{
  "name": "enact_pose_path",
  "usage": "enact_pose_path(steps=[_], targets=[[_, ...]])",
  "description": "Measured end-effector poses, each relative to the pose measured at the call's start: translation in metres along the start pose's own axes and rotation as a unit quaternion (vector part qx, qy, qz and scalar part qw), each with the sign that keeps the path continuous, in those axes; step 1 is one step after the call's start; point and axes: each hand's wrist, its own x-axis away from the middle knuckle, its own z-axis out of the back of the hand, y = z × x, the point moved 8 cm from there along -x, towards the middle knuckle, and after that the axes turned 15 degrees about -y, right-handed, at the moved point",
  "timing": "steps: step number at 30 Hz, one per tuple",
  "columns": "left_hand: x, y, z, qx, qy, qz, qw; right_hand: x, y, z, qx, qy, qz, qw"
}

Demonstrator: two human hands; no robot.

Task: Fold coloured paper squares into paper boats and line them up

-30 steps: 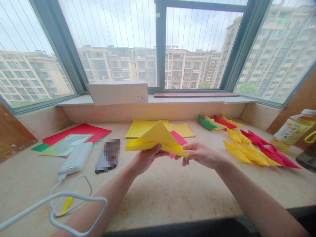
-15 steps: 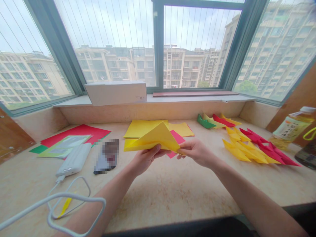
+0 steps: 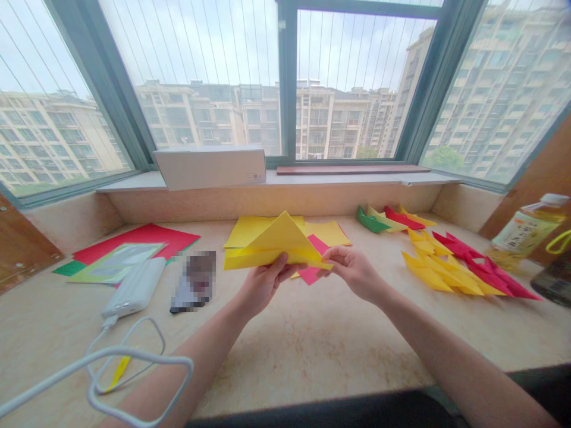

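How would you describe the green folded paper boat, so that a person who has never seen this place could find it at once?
Start at the large window and look down to the stone counter below it. Near its back edge, right of centre, is a row of four folded boats. The wanted boat is leftmost, and the only green one among them.

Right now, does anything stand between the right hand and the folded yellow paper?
Nothing visible does: the right hand already grips the right end of the yellow paper, and the left hand holds its lower edge.
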Motion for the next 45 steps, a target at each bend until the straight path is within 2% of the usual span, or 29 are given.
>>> enact_pose_path(steps=[6, 12, 18, 24, 26, 30, 34, 37, 41, 43, 45], targets=[[-0.002, 0.000, 0.006, 0.035, 0.031, -0.014, 0.999, 0.001, -0.009, -0.012, 0.046, -0.060, 0.020, 0.997], [0.001, -0.011, -0.003, 0.047, 0.013, 0.021, 0.999, 0.002, -0.003, 0.004, 0.023, 0.042, 0.014, 0.999], [0.002, -0.011, -0.016, 0.048, -0.021, 0.006, 0.999, 0.004, -0.008, 0.010, -0.037, 0.099, 0.042, 0.993], [0.003, -0.011, -0.022, 0.048, -0.037, -0.007, 0.998, 0.006, -0.002, 0.012, 0.006, 0.147, 0.022, 0.989], [0.004, -0.011, -0.022, 0.046, -0.030, -0.011, 0.998, 0.005, -0.001, 0.011, 0.045, 0.139, 0.022, 0.989], [0.003, -0.011, -0.018, 0.042, -0.010, -0.016, 0.999, 0.001, 0.000, 0.003, 0.084, 0.079, 0.029, 0.993], [0.003, -0.012, -0.018, 0.041, -0.009, -0.008, 0.999, 0.001, 0.001, 0.006, 0.101, 0.076, 0.034, 0.991], [0.004, -0.012, -0.022, 0.031, -0.029, -0.001, 0.999, 0.002, -0.002, 0.008, 0.118, 0.074, 0.030, 0.990], [0.005, -0.007, -0.032, -0.007, -0.098, 0.007, 0.995, 0.001, -0.003, 0.011, 0.110, 0.064, -0.013, 0.992], [0.005, 0.001, -0.034, -0.014, -0.120, -0.014, 0.993, 0.001, -0.005, 0.020, 0.103, 0.074, -0.022, 0.992], [0.005, 0.013, -0.030, 0.005, -0.113, -0.049, 0.992, 0.002, -0.004, 0.031, 0.106, 0.084, -0.037, 0.990]])
